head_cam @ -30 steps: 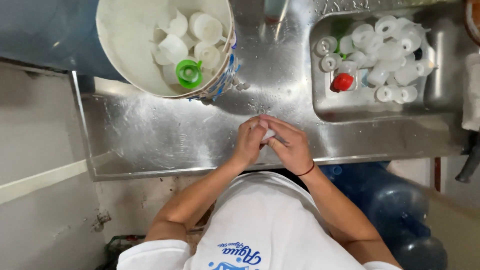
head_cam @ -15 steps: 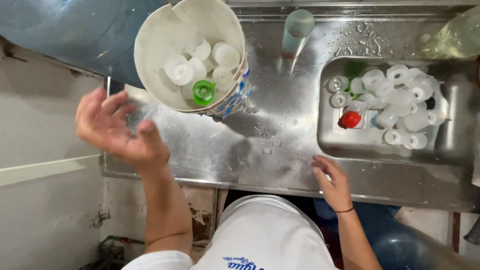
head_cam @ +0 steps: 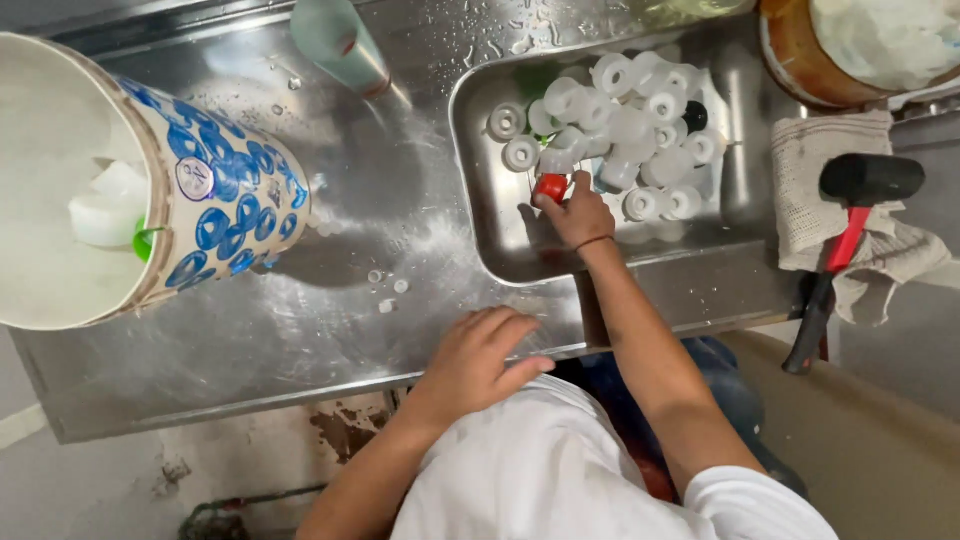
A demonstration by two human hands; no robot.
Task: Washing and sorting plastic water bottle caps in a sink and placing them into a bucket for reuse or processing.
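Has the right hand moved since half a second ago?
Yes. The right hand left the counter's front edge and reached into the sink basin, at the red cap.

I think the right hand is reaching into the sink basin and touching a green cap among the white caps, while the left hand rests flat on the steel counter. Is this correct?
Not quite. The cap at the fingertips of the right hand is red, not green. The head view shows it in the sink basin among the white caps. The left hand does rest on the steel counter.

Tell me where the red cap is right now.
In the head view, the red cap sits in the sink basin, right of centre, at the right hand's fingertips, beside white caps.
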